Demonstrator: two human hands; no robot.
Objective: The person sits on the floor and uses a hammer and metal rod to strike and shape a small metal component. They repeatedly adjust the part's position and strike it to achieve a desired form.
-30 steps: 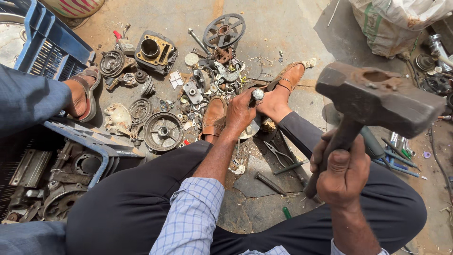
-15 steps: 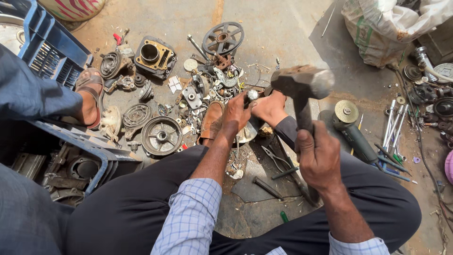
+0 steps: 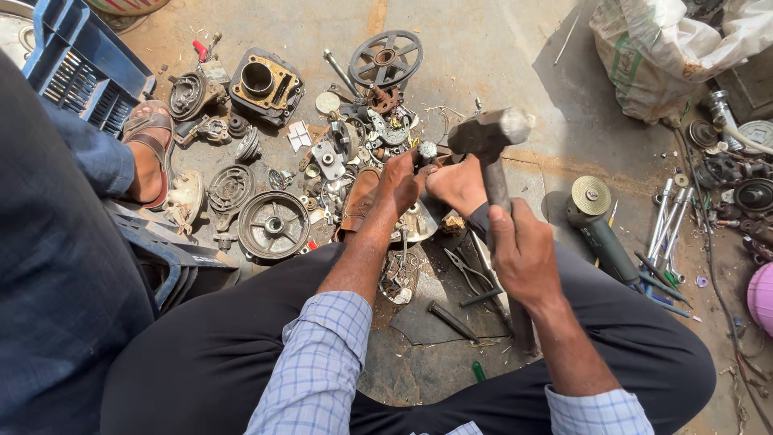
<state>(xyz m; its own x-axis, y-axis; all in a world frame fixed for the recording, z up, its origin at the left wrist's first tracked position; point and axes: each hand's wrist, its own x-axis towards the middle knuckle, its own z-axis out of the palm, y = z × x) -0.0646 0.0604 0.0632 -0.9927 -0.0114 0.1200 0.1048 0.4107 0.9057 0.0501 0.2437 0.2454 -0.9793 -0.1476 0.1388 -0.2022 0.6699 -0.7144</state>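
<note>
We judge this the striking step: our right hand [image 3: 523,258] grips the sledgehammer [image 3: 493,137] while our left hand [image 3: 400,181] pinches the chisel [image 3: 427,151], so a square blow is needed.

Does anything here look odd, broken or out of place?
Yes. The left hand steadies a small metal part right beside a bare foot, with the hammer in the right hand poised just above. Loose metal parts litter the floor.
</note>
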